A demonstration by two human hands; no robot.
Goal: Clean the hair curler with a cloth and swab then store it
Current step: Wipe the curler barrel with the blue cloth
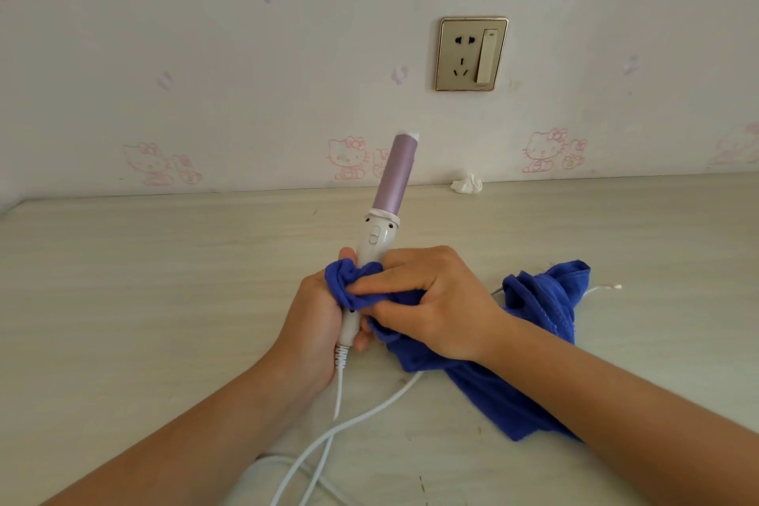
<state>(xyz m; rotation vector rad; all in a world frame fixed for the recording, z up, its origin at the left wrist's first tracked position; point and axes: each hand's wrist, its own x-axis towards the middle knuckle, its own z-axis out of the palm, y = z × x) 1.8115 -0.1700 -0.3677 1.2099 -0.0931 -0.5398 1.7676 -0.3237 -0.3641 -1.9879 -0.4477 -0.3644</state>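
Left half of table [143,279] open; centre and right cluttered.
Lower centre: cord [324,448] loops across. Centre-right: blue cloth [493,394] sprawls, swab [615,287] just beyond it. Crumpled tissue [467,183] sits against wall [246,74], upper centre-right.

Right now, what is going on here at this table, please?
A person is cleaning a hair curler over the table. The left hand grips its white handle and holds it nearly upright. The right hand wraps a blue cloth around the handle with its fingers. A swab lies untouched beside the cloth, and the white cord trails loose on the table.
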